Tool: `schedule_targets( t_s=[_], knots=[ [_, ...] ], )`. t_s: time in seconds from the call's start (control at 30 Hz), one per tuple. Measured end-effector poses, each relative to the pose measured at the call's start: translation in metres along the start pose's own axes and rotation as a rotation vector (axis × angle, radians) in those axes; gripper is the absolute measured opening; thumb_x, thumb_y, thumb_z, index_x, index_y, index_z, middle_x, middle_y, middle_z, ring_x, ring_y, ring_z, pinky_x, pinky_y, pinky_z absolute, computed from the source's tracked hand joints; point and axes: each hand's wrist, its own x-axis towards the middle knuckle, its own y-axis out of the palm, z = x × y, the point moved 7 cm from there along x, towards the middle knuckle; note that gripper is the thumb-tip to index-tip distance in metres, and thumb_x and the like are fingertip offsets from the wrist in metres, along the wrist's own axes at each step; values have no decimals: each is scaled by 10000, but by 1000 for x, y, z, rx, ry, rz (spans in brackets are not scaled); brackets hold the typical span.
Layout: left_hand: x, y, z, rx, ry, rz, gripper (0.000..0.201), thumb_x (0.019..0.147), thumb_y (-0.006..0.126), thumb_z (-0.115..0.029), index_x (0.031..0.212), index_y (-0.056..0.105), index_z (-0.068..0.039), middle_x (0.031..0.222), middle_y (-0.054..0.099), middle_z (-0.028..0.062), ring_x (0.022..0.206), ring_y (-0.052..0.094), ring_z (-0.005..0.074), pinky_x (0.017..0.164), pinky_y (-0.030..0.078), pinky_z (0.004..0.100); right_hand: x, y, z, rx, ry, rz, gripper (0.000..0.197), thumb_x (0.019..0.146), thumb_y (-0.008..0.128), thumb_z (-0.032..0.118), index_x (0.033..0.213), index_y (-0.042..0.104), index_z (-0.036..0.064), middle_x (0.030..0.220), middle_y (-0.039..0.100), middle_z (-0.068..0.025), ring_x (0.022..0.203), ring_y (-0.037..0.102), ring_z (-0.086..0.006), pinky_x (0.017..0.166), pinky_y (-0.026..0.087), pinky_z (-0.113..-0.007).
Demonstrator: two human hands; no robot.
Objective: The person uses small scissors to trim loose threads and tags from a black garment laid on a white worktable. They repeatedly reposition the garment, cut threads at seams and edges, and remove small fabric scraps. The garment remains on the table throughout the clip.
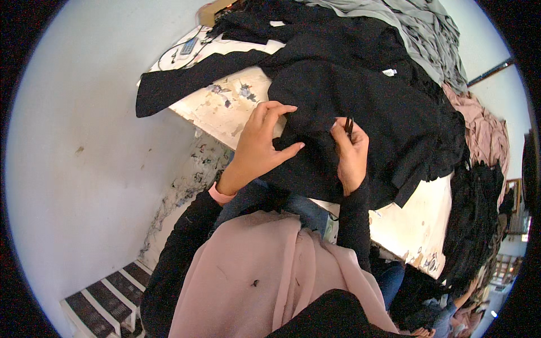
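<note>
A black garment (349, 84) lies spread over the table in front of me, one sleeve (191, 79) stretching left past the table's edge. A small white label (389, 72) shows on its right part. My left hand (256, 141) is over the garment's near left edge, thumb and fingers apart with nothing seen between them. To its right, my right hand (352, 152) is closed around small black thread snips (349, 127), their two points up between the fingers. The right hand rests on or just above the cloth; which of these I cannot tell.
The pale, stained table (414, 225) shows around the garment. Grey cloth (417, 28) and pink cloth (479, 121) are heaped at the far right. A calculator (189, 46) and cables are at the far left. A white wall (90, 124) stands left; another person's hand (422, 332) shows lower right.
</note>
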Motion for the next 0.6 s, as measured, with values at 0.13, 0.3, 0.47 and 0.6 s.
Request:
schedule_targets(
  t_s=[0.13, 0.3, 0.47, 0.6],
  knots=[
    [2, 35, 7, -157, 0, 167, 452, 809, 673, 10, 1251, 593, -48, 1208, 614, 178, 1196, 583, 350, 1055, 449, 398, 13, -13, 13, 123, -50, -44, 148, 964, 685, 157, 936, 693, 11, 830, 627, 56, 772, 523, -24, 703, 401, -206],
    [-6, 73, 33, -417, -269, 426, 526, 763, 558, 108, 1282, 574, 24, 1298, 639, 132, 1232, 596, 291, 1088, 436, 356, 38, -32, 39, -309, -232, -76, 211, 957, 698, 215, 975, 709, 5, 814, 673, -14, 785, 596, -70, 695, 449, -246],
    [-5, 85, 20, -1219, -624, 554, 753, 671, 526, 125, 1419, 481, 47, 1431, 561, 113, 1306, 543, 241, 1116, 407, 326, 61, -34, 53, -742, -400, -208, 192, 873, 768, 239, 1001, 732, 102, 893, 684, -104, 773, 659, -189, 702, 509, -313],
    [2, 71, -1, -1419, -752, 459, 903, 636, 529, 112, 1519, 356, 37, 1527, 467, 135, 1371, 482, 223, 1145, 361, 313, 41, -37, 70, -744, -524, -330, 290, 829, 801, 211, 1080, 709, 100, 930, 651, -74, 789, 647, -185, 720, 522, -314]
  ],
)
